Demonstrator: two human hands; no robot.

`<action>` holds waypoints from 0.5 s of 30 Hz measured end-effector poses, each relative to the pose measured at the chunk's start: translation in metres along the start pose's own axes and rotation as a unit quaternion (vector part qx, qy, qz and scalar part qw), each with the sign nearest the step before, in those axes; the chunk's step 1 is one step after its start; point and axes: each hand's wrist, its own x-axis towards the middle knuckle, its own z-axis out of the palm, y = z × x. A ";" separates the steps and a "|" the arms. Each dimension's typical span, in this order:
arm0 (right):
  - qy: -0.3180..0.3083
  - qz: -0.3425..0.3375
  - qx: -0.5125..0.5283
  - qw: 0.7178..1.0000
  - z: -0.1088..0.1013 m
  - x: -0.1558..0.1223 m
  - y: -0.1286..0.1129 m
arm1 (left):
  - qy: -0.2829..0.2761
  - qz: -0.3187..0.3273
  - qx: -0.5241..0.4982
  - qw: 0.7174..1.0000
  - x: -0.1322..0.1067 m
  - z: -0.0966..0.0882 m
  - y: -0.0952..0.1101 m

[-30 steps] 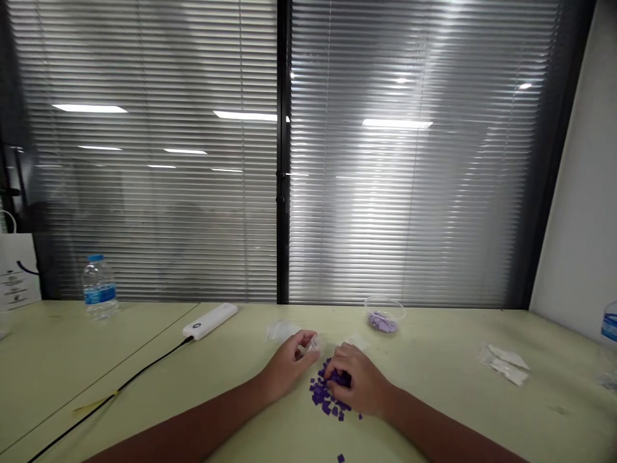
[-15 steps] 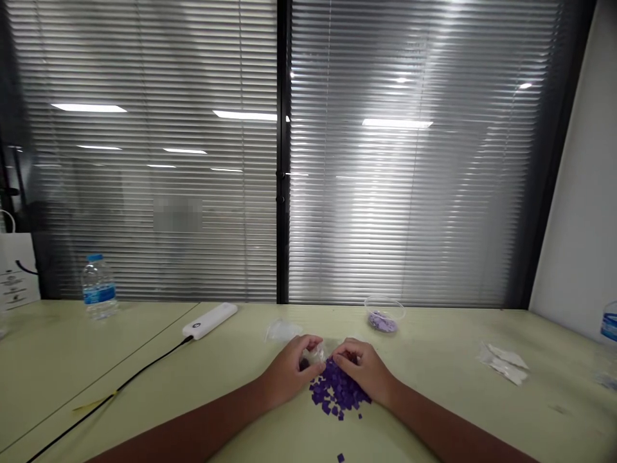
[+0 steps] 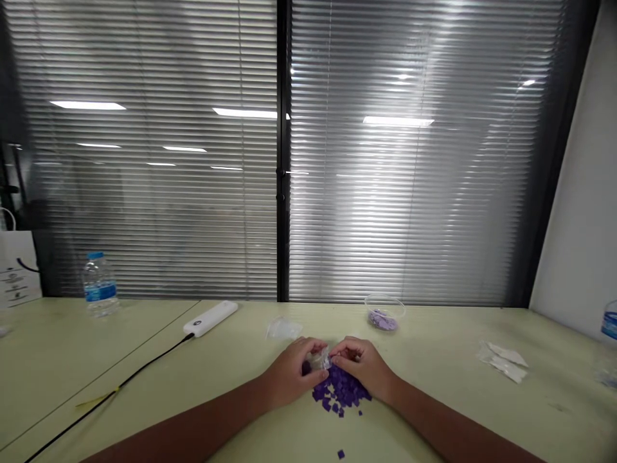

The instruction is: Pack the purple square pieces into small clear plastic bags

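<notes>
In the head view, the inside of the right hand [image 3: 369, 368] is hidden: its thumb and fingertips are drawn together at the mouth of a clear, crinkled plastic pouch [image 3: 322, 359], and I cannot tell whether they pinch a piece, the film or nothing. The left hand [image 3: 292, 373] grasps that pouch between curled fingers and thumb, covering much of it; something dark shows in the hollow of the hand, perhaps purple pieces inside the film. Both forearms run off the bottom edge. A clear bottle with a blue label [image 3: 609, 326] is cut by the right edge, and a white paper bag with dark print [image 3: 18, 276] by the left.

The small, flat, deep-purple square pieces [image 3: 341, 389] lie in a loose heap on the pale yellow-green table [image 3: 453, 399], between and below the hands, partly behind the right one. They are matt and overlap at many angles, thinning toward the near side; one lies well apart, close to the bottom edge.
</notes>
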 end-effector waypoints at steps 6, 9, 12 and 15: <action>-0.010 -0.001 -0.020 1.000 0.001 -0.001 -0.006 | -0.005 0.015 0.007 1.000 -0.001 -0.002 0.004; -0.011 0.013 -0.002 1.000 0.000 -0.002 -0.009 | 0.000 0.009 0.002 1.000 0.000 -0.002 0.005; 0.008 0.025 -0.004 1.000 -0.001 -0.002 -0.010 | 0.014 -0.005 -0.006 1.000 0.000 -0.001 0.003; 0.016 0.008 -0.060 0.998 0.000 -0.003 -0.013 | 0.043 -0.036 -0.024 0.998 0.003 0.001 -0.001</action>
